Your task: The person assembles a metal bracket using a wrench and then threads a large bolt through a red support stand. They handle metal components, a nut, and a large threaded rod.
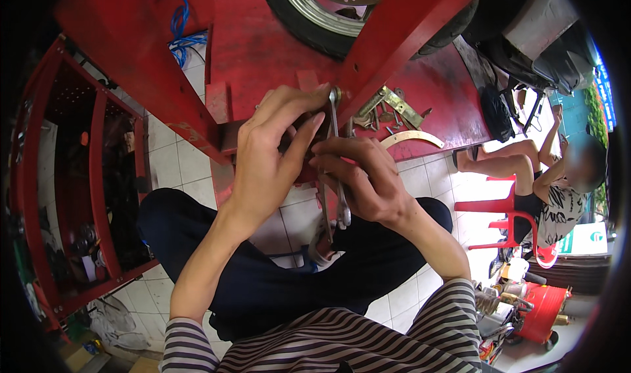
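A long silver wrench (334, 120) runs upright between my hands, its upper end at a bolt on the slanting red post (388, 51). My left hand (263, 153) curls in from the left, fingertips and thumb closed at the wrench's upper end. Bent fingers of my right hand (368, 176) grip the wrench lower down. Its lower end (344, 216) shows below them. Beside it, a thin metal bar (326, 209) hangs down; my fingers partly hide where it leads. Bolts (388, 118), a brass-coloured bracket (402, 107) and a curved pale metal piece (414, 136) lie right of my hands.
A red platform (256, 51) carries a wheel (315, 11) at the back. Another red post (151, 70) slants down on the left, near a red shelf rack (102, 176). At right a person sits on a red chair (486, 205), by a red drum-shaped machine (545, 310).
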Tool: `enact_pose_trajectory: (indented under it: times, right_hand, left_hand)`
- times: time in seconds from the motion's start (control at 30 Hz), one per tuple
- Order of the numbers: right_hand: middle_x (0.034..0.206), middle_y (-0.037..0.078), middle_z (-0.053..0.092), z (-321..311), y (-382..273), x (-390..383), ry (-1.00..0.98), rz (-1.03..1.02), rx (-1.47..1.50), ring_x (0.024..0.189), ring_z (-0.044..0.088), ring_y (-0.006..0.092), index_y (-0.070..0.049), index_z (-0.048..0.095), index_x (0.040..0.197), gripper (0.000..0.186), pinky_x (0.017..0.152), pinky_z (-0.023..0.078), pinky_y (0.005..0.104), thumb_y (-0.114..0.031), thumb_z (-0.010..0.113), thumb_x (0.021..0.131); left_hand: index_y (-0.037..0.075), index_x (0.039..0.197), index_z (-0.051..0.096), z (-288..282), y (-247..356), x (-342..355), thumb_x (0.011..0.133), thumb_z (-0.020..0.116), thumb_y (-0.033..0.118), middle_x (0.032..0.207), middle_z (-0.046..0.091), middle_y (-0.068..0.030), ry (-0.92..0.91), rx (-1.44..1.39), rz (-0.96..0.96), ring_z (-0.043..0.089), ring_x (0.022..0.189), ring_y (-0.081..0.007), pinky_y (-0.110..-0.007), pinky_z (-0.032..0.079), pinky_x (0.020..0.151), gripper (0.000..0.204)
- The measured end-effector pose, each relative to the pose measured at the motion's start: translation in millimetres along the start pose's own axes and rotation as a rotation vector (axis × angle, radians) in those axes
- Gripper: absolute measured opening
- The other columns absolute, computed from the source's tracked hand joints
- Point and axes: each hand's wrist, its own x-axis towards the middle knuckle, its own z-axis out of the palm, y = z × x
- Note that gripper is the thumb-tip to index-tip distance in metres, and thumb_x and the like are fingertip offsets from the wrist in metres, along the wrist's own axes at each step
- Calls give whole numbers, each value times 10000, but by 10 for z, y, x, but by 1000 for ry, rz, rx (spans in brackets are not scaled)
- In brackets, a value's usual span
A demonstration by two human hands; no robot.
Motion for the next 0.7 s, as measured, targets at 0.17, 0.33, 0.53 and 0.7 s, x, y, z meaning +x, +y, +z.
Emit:
enact_pose_trajectory:
  times: [0.17,0.33,0.53,0.7]
  right_hand:
    - [1047,134,670,-136,29,41,123,-171,32,743,663,214,-34,588,1098,418,655,527,338,-51,763,719]
    - [1004,140,692,-273,91,115,122,-326,-28,700,686,210,-42,579,1079,396,665,539,352,-16,790,745]
    - [963,140,739,-255,6,128,251,62,-27,604,653,142,-23,599,954,304,498,457,247,61,779,725]
    - [927,157,748,-214,-37,509,521,172,3,571,663,101,56,589,969,272,466,465,192,97,769,769]
  left_hand:
    - [11,1081,686,7,-44,50,829,695,-4,914,636,-88,26,86,56,582,795,-223,-311,463,632,253]
    - [-16,1017,691,5,-69,89,800,717,-42,900,639,-89,44,111,92,610,826,-185,-294,484,699,220]
    - [-12,924,653,34,-144,131,799,714,-35,896,644,-97,89,172,157,599,806,-241,-325,473,670,141]
    - [-19,945,622,76,-175,127,830,695,-14,888,617,-124,101,192,196,584,803,-282,-368,474,668,136]
